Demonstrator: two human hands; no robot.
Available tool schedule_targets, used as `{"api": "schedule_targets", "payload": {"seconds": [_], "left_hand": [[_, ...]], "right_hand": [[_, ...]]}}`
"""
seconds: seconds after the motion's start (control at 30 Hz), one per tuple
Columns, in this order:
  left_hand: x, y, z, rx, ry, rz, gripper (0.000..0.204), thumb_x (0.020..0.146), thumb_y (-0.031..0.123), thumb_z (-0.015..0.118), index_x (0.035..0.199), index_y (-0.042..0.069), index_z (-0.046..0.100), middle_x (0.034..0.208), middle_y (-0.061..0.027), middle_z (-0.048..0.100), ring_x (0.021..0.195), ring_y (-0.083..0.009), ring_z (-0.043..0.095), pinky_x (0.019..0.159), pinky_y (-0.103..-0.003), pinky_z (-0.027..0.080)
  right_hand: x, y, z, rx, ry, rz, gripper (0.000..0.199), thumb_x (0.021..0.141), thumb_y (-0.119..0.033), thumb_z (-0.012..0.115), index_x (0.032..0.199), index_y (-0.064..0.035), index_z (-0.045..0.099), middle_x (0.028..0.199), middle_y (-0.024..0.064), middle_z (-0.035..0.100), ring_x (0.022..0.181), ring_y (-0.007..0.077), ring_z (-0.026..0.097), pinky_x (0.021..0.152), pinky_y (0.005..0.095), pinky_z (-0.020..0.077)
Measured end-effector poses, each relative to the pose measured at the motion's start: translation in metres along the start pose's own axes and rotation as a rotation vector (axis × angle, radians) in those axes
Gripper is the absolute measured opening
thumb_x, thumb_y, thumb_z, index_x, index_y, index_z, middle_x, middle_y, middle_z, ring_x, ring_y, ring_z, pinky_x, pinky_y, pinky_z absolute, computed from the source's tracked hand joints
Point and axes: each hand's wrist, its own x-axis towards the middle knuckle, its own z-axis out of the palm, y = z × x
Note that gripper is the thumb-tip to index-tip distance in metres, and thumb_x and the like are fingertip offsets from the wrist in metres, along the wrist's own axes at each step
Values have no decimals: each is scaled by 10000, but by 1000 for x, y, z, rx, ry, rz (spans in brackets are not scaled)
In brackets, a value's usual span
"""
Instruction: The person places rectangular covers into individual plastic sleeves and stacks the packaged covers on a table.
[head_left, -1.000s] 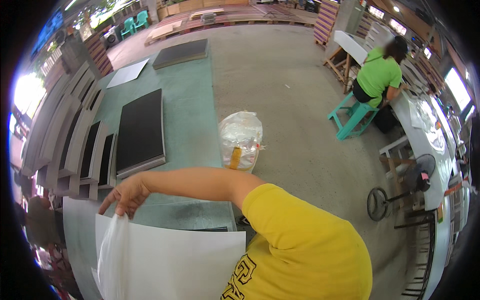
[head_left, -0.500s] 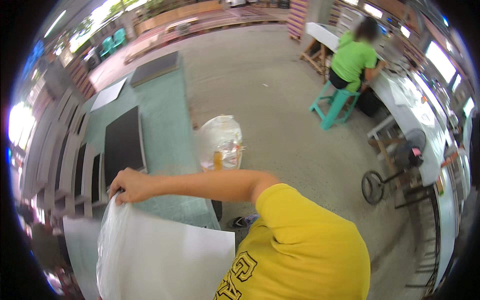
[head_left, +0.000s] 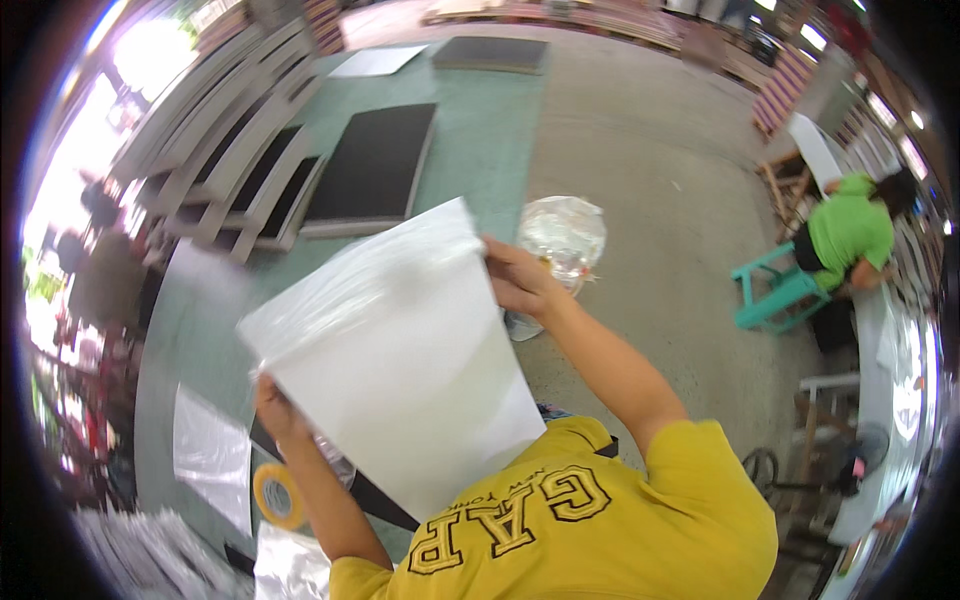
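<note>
A white panel [head_left: 410, 370] is held up in front of me, tilted, with its near end by my shirt. A clear plastic bag [head_left: 375, 270] covers its far end in wrinkles. My left hand [head_left: 278, 408] grips the left edge, where bag and panel meet. On the opposite edge my right hand [head_left: 518, 278] is closed, its fingers partly hidden behind the panel. Beside my left forearm lies a roll of yellow tape [head_left: 278, 496]. A flat clear plastic sheet [head_left: 212, 455] rests left of it.
A dark panel [head_left: 375, 165] lies farther along the green table [head_left: 485, 130], beside stacked grey-edged panels [head_left: 230, 130]. A plastic-covered bundle [head_left: 562, 235] stands on the floor past the table's right edge. At right, a person in green [head_left: 850, 230] sits on a teal stool [head_left: 785, 290].
My view has swung left. My right hand has shifted from the bag's end to the panel's right edge, and my left hand has come into view. The panel is now lifted and tilted.
</note>
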Motion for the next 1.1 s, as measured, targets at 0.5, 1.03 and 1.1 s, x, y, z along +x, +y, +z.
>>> {"api": "schedule_targets", "payload": {"seconds": [0.5,1.03,1.1], "left_hand": [[-7,-91,115,1054,258,315,332,755,133,628,1008,-19,474,899,-91,551,799,-149,504,717,-247,407],[-18,-227,158,1243,-619,111,279,691,100,657,686,24,389,622,-30,367,601,-155,334,568,-273,333],[-25,-227,169,1227,-570,96,284,703,115,656,701,28,385,640,-32,363,623,-162,337,595,-273,329]], "right_hand": [[-103,20,-79,-1164,814,-57,343,760,-337,609,775,5,611,684,32,591,608,107,510,570,259,420],[-276,117,-113,-929,1335,-132,703,706,-579,558,920,90,575,857,213,582,824,244,565,717,326,438],[-279,109,-87,-754,1331,-158,726,697,-586,556,938,98,566,936,236,561,924,291,528,785,347,409]]}}
